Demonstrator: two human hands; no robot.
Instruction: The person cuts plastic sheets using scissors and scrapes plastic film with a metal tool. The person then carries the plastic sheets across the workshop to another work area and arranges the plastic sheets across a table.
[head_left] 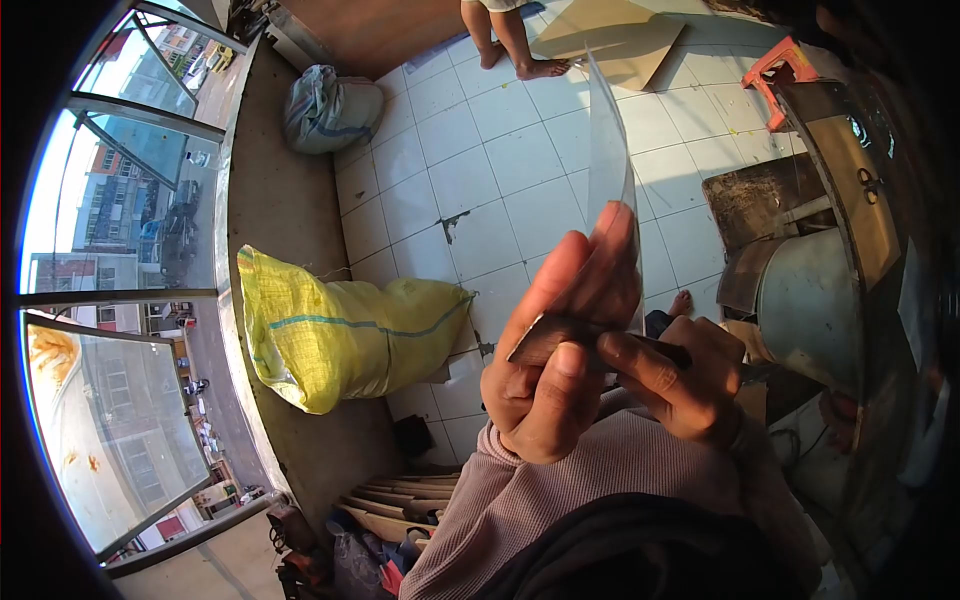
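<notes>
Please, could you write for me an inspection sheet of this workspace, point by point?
Surface: white tiled floor, with dark damaged patches.
Items in work: clear sheet; dark brown piece; slim dark tool, type unclear.
Clutter: yellow sack, whitish sack, cardboard sheet, red stool, scissors.
Hands: left hand holds sheet and brown piece; right hand holds tool, fingers closed.
Cables: cannot tell; lower right is dim.
Surroundings: windows onto street; another person's bare legs.
</notes>
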